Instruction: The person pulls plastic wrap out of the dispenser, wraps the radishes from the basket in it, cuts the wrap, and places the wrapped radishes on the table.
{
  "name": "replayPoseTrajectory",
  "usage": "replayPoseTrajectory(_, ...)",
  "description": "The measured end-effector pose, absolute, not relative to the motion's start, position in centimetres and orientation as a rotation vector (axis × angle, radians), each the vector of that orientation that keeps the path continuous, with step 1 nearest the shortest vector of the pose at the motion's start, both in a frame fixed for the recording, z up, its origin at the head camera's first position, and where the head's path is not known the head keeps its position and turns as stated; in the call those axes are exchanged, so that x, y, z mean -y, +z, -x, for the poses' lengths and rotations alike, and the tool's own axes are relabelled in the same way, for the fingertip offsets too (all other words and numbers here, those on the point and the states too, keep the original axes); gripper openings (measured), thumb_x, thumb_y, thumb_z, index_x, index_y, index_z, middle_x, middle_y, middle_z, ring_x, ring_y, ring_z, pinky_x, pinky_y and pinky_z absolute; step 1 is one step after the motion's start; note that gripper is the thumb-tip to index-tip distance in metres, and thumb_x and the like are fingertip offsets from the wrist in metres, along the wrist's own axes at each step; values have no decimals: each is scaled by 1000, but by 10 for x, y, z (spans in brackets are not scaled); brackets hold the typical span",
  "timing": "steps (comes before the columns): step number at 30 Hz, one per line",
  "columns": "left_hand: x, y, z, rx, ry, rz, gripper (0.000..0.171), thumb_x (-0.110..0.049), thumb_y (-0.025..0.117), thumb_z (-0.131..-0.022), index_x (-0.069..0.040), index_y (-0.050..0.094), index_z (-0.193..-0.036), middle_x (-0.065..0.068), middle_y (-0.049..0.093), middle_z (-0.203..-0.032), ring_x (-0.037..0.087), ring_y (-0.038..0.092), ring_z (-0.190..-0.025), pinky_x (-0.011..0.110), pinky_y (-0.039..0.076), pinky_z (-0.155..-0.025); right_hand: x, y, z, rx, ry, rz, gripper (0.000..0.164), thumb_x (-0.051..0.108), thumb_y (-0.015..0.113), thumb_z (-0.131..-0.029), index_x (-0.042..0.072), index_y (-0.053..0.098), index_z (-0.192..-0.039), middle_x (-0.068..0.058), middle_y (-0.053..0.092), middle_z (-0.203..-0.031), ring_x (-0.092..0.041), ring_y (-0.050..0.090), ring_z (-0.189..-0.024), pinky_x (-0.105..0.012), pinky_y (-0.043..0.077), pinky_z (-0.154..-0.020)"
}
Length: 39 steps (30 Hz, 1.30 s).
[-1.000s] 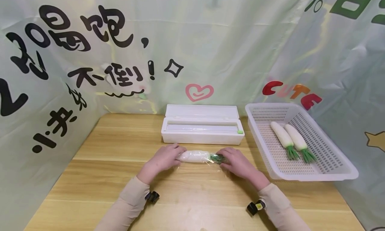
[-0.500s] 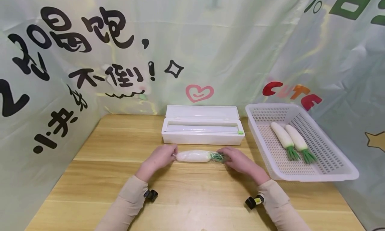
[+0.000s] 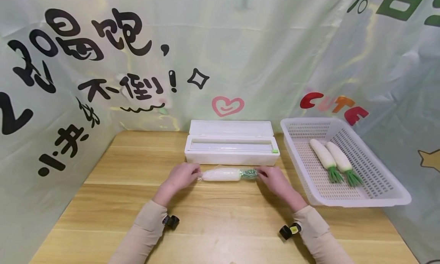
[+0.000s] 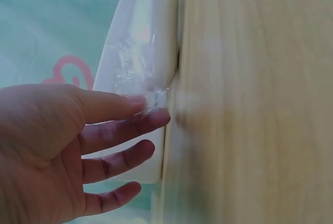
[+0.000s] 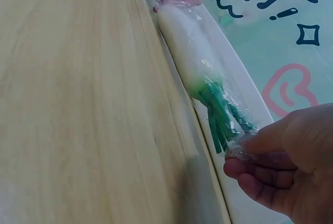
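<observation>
A white radish [image 3: 220,175] with green leaf stalks [image 3: 248,174] lies crosswise between the hands, wrapped in clear plastic wrap [image 5: 207,64]. At its root end, the left hand [image 3: 182,175] pinches the gathered wrap between thumb and index finger; the left wrist view shows the other fingers [image 4: 118,162] spread apart. The right hand [image 3: 276,178] pinches the twisted wrap just past the leaf stalks, its other fingers curled in the right wrist view. Right behind the radish stands a white plastic wrap dispenser [image 3: 232,157] with its lid raised.
On the right stands a white perforated basket [image 3: 357,202] holding two unwrapped radishes [image 3: 323,154]. A printed cloth backdrop [image 3: 261,65] rises behind the wooden table [image 3: 220,225]. A small green piece [image 3: 274,151] sits at the dispenser's right end.
The left hand has drawn back from the radish's body to the wrap at its end. The right hand has slid outward off the stalks. The radish has moved slightly back toward the dispenser.
</observation>
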<state>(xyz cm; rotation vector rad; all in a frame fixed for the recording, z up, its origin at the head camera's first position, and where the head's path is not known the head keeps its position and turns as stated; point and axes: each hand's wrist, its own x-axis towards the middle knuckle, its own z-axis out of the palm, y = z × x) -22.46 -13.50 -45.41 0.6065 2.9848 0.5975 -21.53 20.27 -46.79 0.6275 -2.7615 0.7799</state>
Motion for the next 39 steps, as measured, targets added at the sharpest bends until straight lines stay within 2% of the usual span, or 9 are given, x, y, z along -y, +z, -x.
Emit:
replayPoseTrajectory(4,135,-453,226,-2968,558,-597,16,-33,65,-93,-21,68,-82,-9,57,-66,8,47,-59,25,37,-55,-204,-469,217,2779,751,-602,16,5,65,-89,2,73,-103,-11,74,-90,-18,64,-73,-35,55,-66)
replayPoseTrajectory(8,133,-450,224,-2966,481,-600,25,-38,73,-85,-19,68,-100,-8,65,-80,9,56,-70,30,45,-64,-205,-470,218,2813,725,-633,22,4,60,-92,-1,70,-111,-16,73,-100,-31,69,-89,-47,56,-81)
replayPoseTrajectory(10,131,-450,222,-2977,457,-604,40,-35,78,-80,-17,64,-113,-6,67,-87,11,58,-75,34,48,-69,-206,-469,217,2824,724,-653,24,5,58,-92,-2,69,-113,-18,73,-103,-30,68,-89,-48,56,-81)
replayPoseTrajectory(16,129,-453,221,-3058,433,-682,16,-22,75,-84,-18,60,-86,-7,62,-74,10,53,-66,32,44,-63,-208,-464,216,2902,685,-740,31,16,68,-87,1,67,-114,-2,66,-81,-14,56,-72,-36,51,-68)
replayPoseTrajectory(20,127,-454,220,-3095,417,-716,19,-23,74,-86,-20,58,-75,-9,57,-67,10,51,-63,31,41,-59,-208,-464,216,2894,611,-749,30,12,74,-81,2,69,-109,1,65,-79,-15,58,-75,-37,52,-73)
replayPoseTrajectory(26,126,-455,221,-3095,486,-701,18,-21,74,-85,-19,58,-79,-7,61,-72,10,55,-66,30,45,-61,-207,-466,214,2822,610,-647,12,7,73,-80,8,68,-91,-2,67,-80,-15,61,-74,-35,54,-69)
replayPoseTrajectory(30,132,-455,221,-2933,561,-715,11,-20,71,-85,-21,60,-84,-9,63,-77,8,56,-69,29,47,-66,-209,-465,214,2836,614,-646,16,7,74,-77,13,62,-84,0,65,-79,-15,59,-73,-34,52,-68)
replayPoseTrajectory(37,136,-448,220,-2719,704,-685,5,-21,73,-86,-21,67,-86,-8,69,-89,9,62,-84,35,53,-82,-217,-460,213,2931,621,-784,13,17,73,-79,12,68,-90,0,69,-85,-19,61,-80,-41,52,-77)
replayPoseTrajectory(39,135,-449,219,-2745,672,-682,9,-19,74,-84,-21,66,-84,-8,68,-87,9,61,-83,34,52,-81,-217,-459,213,2941,642,-810,14,19,73,-81,11,69,-91,-1,71,-88,-21,63,-84,-43,52,-81)
